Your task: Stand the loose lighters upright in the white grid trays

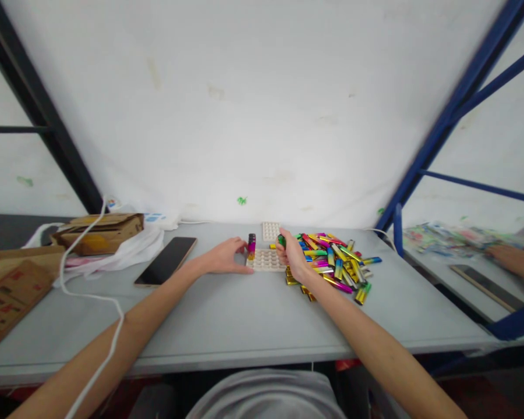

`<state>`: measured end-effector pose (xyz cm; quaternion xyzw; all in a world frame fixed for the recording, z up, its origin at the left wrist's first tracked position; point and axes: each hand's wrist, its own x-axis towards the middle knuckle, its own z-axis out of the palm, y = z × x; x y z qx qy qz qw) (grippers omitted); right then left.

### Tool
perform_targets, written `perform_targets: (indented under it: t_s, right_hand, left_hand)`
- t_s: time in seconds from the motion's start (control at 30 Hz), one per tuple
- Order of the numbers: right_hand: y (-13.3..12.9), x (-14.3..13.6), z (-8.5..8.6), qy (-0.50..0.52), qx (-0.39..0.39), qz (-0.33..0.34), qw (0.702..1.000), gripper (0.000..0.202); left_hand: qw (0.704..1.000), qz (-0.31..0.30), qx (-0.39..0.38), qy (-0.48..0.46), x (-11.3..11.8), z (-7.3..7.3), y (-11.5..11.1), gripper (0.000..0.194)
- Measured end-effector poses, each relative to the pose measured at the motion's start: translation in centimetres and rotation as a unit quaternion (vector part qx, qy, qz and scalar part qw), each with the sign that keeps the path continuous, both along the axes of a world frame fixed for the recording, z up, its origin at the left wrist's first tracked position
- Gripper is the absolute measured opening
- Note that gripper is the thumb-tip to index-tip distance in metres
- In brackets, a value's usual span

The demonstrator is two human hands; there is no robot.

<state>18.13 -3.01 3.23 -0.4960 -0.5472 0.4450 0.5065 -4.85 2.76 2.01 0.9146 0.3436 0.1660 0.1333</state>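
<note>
A cream tray with rows of holes (268,261) lies on the grey table in front of me. Two or so purple-and-gold lighters (252,247) stand upright at its left end. My left hand (226,256) is beside that end, fingers and thumb apart, the thumb along the tray's near left corner; whether it touches the lighters I cannot tell. Closed over the tray's right end, my right hand (293,255) grips a green lighter (281,239), mostly hidden by the fingers. A heap of shiny, many-coloured lighters (338,265) spreads out to the right of this hand.
Behind the first tray lies a second cream tray (271,230). A black phone (168,262) rests left of my hand, near cardboard boxes (98,233) and a white plastic bag (135,247). A white cable (119,326) crosses my left forearm. Another person's hand (513,259) is beyond the blue frame (436,139).
</note>
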Motion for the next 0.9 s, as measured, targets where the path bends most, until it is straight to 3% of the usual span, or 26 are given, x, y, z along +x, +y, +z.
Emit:
perform_targets:
  t_s: [0.1, 0.23, 0.4, 0.53, 0.73, 0.9]
  right_hand:
    - [-0.1, -0.3, -0.4, 0.059, -0.054, 0.004, 0.997, 0.054]
    - [-0.2, -0.2, -0.6, 0.061, -0.048, 0.006, 0.997, 0.051]
    - [-0.1, 0.0, -0.8, 0.056, -0.029, 0.031, 0.998, 0.060]
    - [0.0, -0.1, -0.9, 0.036, 0.035, 0.059, 0.997, 0.062]
    - [0.0, 0.3, -1.0, -0.175, 0.200, 0.023, 0.964, 0.033]
    - [-0.5, 0.2, -1.2, -0.208, 0.238, 0.032, 0.948, 0.027]
  left_hand:
    - [1.000, 0.001, 0.004, 0.006, 0.0, 0.0, 0.1, 0.067]
    - [1.000, 0.010, -0.003, 0.012, 0.0, 0.1, -0.1, 0.069]
    - [1.000, 0.006, 0.005, 0.008, 0.0, 0.0, -0.1, 0.067]
    - [1.000, 0.001, 0.015, 0.016, -0.1, -0.2, 0.2, 0.070]
    - [1.000, -0.008, 0.021, 0.014, -0.2, -0.4, 0.5, 0.069]
    - [1.000, -0.007, 0.023, 0.007, -0.2, -0.7, 0.6, 0.070]
